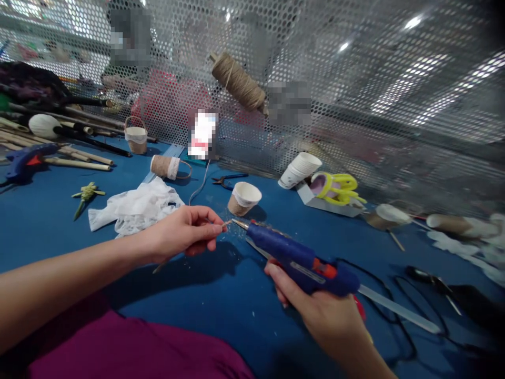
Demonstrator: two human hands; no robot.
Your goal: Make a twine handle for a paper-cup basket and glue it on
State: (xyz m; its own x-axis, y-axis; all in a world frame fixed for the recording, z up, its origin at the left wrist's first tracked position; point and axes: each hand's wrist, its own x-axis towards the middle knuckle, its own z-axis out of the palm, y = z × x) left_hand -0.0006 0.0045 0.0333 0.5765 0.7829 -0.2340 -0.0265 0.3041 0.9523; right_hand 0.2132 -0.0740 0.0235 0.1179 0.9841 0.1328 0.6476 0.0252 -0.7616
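My right hand (315, 300) is wrapped round the handle of a blue glue gun (295, 258), with a clear glue stick (398, 308) jutting from its back. The gun's metal tip points left, at the end of a thin piece of twine (226, 225). My left hand (189, 231) pinches that twine between thumb and fingers; a tail of it shows below the wrist. Whether the tip touches the twine I cannot tell. Just beyond stands an upright paper cup (244, 199) wrapped in brown twine with a white lace rim. White lace trim (136, 205) lies heaped behind my left forearm.
A twine-wrapped cup with a handle (163, 167) lies on its side; another small basket (136, 139) stands behind. Pliers (226, 181), stacked white cups (300, 169) and yellow-handled scissors (341, 189) sit along the mesh panel (252, 139). A twine spool (239, 81) hangs there. Black cable loops lie at right.
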